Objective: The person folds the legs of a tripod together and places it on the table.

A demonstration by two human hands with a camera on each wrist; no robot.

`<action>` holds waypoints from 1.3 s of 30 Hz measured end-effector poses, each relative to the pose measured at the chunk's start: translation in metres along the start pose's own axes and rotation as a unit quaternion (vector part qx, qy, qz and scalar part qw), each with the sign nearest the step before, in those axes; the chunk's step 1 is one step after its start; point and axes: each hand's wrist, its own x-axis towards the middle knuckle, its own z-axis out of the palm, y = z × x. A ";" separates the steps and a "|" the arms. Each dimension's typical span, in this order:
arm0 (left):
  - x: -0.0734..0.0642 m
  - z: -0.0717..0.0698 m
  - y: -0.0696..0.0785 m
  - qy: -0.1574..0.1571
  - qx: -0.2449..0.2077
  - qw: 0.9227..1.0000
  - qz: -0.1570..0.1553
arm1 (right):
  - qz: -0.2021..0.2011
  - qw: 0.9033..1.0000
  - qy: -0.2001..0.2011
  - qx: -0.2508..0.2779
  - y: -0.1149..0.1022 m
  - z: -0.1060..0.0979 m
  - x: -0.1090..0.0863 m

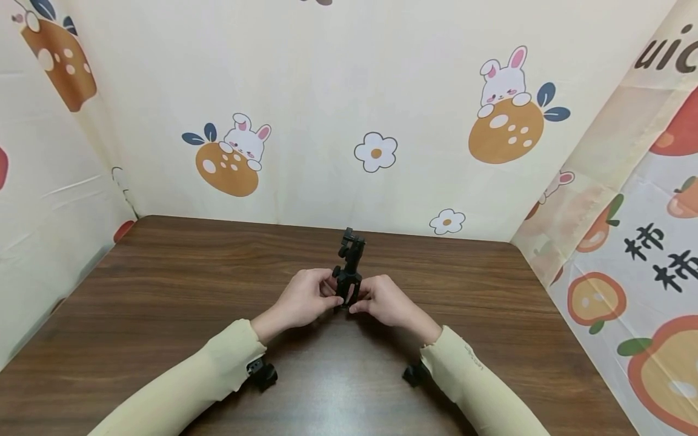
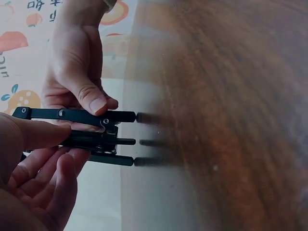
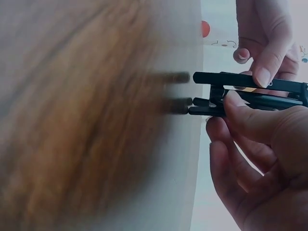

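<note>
A small black tripod stands upright over the middle of the wooden table, its head up and its legs close together. From the left, the left hand pinches one of its legs between thumb and fingers. Opposite it, the right hand grips another leg the same way. In the left wrist view the legs run nearly parallel, their feet just over the glossy tabletop, where their reflections show. The right wrist view shows the left thumb on the outer leg and the right thumb across the inner parts.
The brown wooden table reaches back to a cream curtain printed with rabbits and flowers. Fruit-printed cloth hangs at the right side. Each sleeved forearm carries a black wrist camera low over the table.
</note>
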 end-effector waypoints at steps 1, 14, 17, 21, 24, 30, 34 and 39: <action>0.000 0.000 0.000 -0.002 -0.002 1.000 0.001 | -0.001 1.000 0.001 -0.004 0.000 0.000 0.000; 0.001 -0.006 0.000 0.002 0.051 0.999 -0.007 | -0.026 0.999 0.007 -0.028 0.007 -0.007 0.013; 0.002 -0.007 0.001 -0.001 0.059 0.998 -0.008 | -0.010 1.000 0.008 -0.015 0.007 -0.009 0.015; 0.003 -0.006 0.001 -0.004 0.070 0.997 -0.007 | 0.007 1.000 0.008 0.002 0.007 -0.011 0.016; 0.004 -0.005 0.001 -0.005 0.074 0.997 -0.008 | 0.011 1.000 0.008 0.011 0.007 -0.011 0.017; 0.005 -0.003 0.002 -0.010 0.074 0.997 -0.006 | 0.021 1.000 0.011 0.006 0.009 -0.010 0.019; 0.004 -0.003 -0.001 -0.014 0.050 0.999 -0.006 | 0.032 0.999 0.010 -0.012 0.010 -0.008 0.018; 0.002 -0.004 -0.007 -0.027 -0.002 1.000 -0.003 | 0.034 0.999 -0.008 0.012 0.012 -0.007 0.013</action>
